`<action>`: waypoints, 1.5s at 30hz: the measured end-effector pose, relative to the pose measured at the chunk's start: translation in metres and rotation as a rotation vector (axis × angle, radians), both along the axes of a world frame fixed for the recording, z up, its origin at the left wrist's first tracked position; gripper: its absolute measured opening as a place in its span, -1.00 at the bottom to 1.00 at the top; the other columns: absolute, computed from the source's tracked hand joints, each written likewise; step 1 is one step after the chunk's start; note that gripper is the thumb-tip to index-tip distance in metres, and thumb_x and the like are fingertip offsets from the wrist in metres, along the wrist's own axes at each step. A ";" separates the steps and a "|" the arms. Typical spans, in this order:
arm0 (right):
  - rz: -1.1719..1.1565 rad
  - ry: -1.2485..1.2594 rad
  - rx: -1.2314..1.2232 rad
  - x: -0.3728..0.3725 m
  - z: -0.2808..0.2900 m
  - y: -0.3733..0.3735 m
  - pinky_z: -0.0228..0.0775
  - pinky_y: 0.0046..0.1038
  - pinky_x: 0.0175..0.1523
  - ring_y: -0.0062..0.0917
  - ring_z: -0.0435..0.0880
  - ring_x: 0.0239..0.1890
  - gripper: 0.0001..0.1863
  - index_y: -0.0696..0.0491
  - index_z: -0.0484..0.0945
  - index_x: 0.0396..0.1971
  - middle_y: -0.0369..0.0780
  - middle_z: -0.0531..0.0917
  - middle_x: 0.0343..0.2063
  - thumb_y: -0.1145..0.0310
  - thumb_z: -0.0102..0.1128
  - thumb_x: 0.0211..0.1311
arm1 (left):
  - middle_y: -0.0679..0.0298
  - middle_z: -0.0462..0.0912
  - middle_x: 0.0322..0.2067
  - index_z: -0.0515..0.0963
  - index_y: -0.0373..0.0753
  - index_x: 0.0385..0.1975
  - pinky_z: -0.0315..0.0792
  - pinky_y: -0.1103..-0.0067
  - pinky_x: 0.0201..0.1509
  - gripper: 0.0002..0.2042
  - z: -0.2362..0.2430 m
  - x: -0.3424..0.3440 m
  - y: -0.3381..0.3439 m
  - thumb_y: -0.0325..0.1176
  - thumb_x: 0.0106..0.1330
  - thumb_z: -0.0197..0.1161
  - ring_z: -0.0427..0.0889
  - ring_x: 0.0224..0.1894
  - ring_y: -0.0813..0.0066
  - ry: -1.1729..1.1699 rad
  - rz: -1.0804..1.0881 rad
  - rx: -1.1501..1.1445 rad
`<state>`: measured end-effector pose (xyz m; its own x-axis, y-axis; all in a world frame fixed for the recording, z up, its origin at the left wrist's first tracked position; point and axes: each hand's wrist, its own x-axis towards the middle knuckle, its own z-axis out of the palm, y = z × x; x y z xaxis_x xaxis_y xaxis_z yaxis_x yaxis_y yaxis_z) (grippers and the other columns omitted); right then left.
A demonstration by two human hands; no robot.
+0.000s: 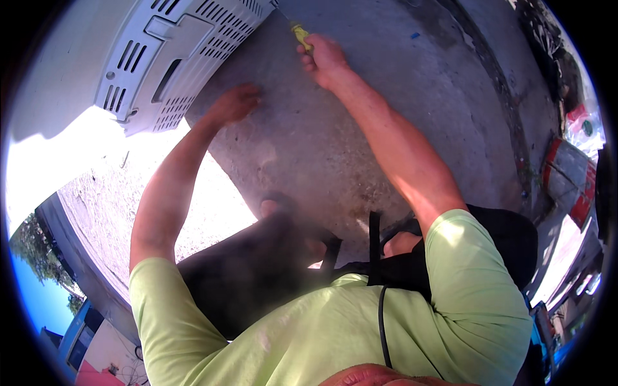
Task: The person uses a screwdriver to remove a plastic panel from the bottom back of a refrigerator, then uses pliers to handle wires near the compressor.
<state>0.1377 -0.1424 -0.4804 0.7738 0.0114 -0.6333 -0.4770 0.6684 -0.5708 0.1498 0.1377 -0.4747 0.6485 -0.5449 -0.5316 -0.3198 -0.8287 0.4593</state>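
Note:
In my right hand (325, 59) is a screwdriver (300, 37) with a yellow handle, gripped with the fingers wrapped round it. Its thin shaft points up and left to the far corner of a white appliance's slotted panel (187, 51); I cannot tell whether the tip touches a screw there. My left hand (237, 103) hangs over the concrete floor beside the panel's lower edge. Its fingers are loosely bent and apart, with nothing seen in them. The panel has rows of vent slots, a recessed square part and a dark oblong opening.
Concrete floor (309, 141) lies under my hands and feet, with bright sunlit ground (116, 174) to the left. A small blue piece (415, 35) rests on the floor at the far right. A red and white container (570, 180) stands at the right edge.

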 end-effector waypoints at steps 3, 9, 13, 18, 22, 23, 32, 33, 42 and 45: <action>0.011 0.054 0.374 0.004 -0.013 -0.008 0.21 -0.58 -0.56 -0.66 0.39 -0.60 -0.80 0.05 0.46 -0.13 -0.29 0.59 -0.43 0.30 0.04 0.34 | 0.09 0.60 0.07 0.56 -0.19 0.12 0.44 0.40 0.20 -0.60 0.011 -0.001 -0.009 -0.14 0.38 0.24 0.60 0.11 0.16 0.044 0.051 0.014; 0.262 -0.112 -0.281 0.002 -0.011 -0.007 0.40 -0.42 -0.43 -0.51 0.55 -0.50 -0.67 0.01 0.51 0.03 -0.26 0.66 -0.36 0.22 0.13 0.33 | 0.04 0.60 0.08 0.59 -0.24 0.05 0.43 0.36 0.23 -0.62 0.019 -0.008 -0.008 -0.15 0.35 0.21 0.57 0.14 0.03 -0.013 0.011 -0.014; 0.166 -0.351 -1.332 -0.001 -0.025 -0.004 0.53 -0.22 -0.08 -0.17 0.71 -0.17 -0.56 -0.06 0.53 0.15 -0.10 0.72 -0.18 0.17 0.21 0.28 | 0.12 0.69 -0.08 0.58 -0.22 0.07 0.49 0.45 0.09 -0.62 0.013 -0.009 -0.014 -0.16 0.35 0.27 0.67 -0.03 0.33 -0.019 0.035 0.029; 0.188 -0.222 -1.103 -0.004 -0.019 0.015 0.49 -0.19 0.06 -0.09 0.67 -0.01 -0.56 -0.02 0.56 0.12 -0.03 0.70 -0.11 0.17 0.23 0.26 | 0.17 0.71 -0.13 0.58 -0.20 0.07 0.49 0.52 0.04 -0.65 -0.007 -0.005 0.004 -0.22 0.35 0.30 0.65 -0.08 0.47 0.088 0.092 -0.040; 0.131 -0.237 -0.954 -0.007 -0.016 0.017 0.49 -0.14 0.05 -0.02 0.64 0.01 -0.61 0.01 0.56 0.06 0.01 0.69 -0.11 0.20 0.19 0.27 | 0.19 0.71 -0.12 0.58 -0.18 0.08 0.49 0.51 0.04 -0.65 -0.004 -0.002 0.011 -0.23 0.35 0.31 0.64 -0.08 0.47 0.125 0.184 -0.047; 0.143 -0.236 -0.936 -0.007 -0.015 0.017 0.48 -0.15 0.05 -0.03 0.65 0.00 -0.61 0.02 0.57 0.05 0.01 0.69 -0.11 0.20 0.19 0.27 | 0.19 0.71 -0.12 0.58 -0.18 0.08 0.49 0.50 0.04 -0.65 -0.006 0.000 0.017 -0.22 0.35 0.31 0.64 -0.08 0.46 0.092 0.151 -0.048; 0.141 -0.246 -0.945 -0.005 -0.019 0.017 0.49 -0.30 -0.13 -0.37 0.71 -0.27 -0.58 0.07 0.60 0.06 -0.14 0.74 -0.35 0.20 0.23 0.26 | 0.06 0.60 0.09 0.59 -0.19 0.06 0.44 0.35 0.24 -0.63 0.012 0.003 0.011 -0.09 0.39 0.19 0.57 0.14 0.04 -0.003 -0.012 0.081; 0.136 -0.247 -0.926 -0.005 -0.020 0.018 0.49 -0.31 -0.15 -0.39 0.70 -0.29 -0.59 0.07 0.60 0.06 -0.15 0.73 -0.36 0.21 0.23 0.26 | 0.05 0.60 0.09 0.59 -0.19 0.06 0.44 0.34 0.24 -0.62 0.014 0.003 0.009 -0.08 0.40 0.19 0.57 0.15 0.04 0.003 -0.007 0.084; 0.104 -0.239 -0.844 -0.003 -0.026 0.022 0.47 -0.36 -0.23 -0.52 0.64 -0.38 -0.64 0.10 0.60 0.02 -0.24 0.70 -0.41 0.26 0.22 0.28 | 0.04 0.60 0.09 0.59 -0.17 0.06 0.44 0.31 0.23 -0.61 0.014 0.007 0.007 -0.06 0.38 0.18 0.56 0.15 0.01 0.009 0.026 0.089; 0.073 -0.256 -0.800 -0.003 -0.029 0.022 0.43 -0.41 -0.34 -0.55 0.59 -0.44 -0.67 0.08 0.59 -0.01 -0.27 0.67 -0.42 0.27 0.21 0.29 | 0.06 0.60 0.09 0.59 -0.16 0.05 0.45 0.32 0.21 -0.61 0.012 0.008 0.008 -0.06 0.38 0.18 0.57 0.14 0.02 0.020 0.038 0.085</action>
<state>0.1344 -0.1200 -0.5095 0.9093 -0.3107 -0.2767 -0.2945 -0.0110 -0.9556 0.1576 0.1453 -0.4629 0.6568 -0.4724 -0.5878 -0.2791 -0.8764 0.3924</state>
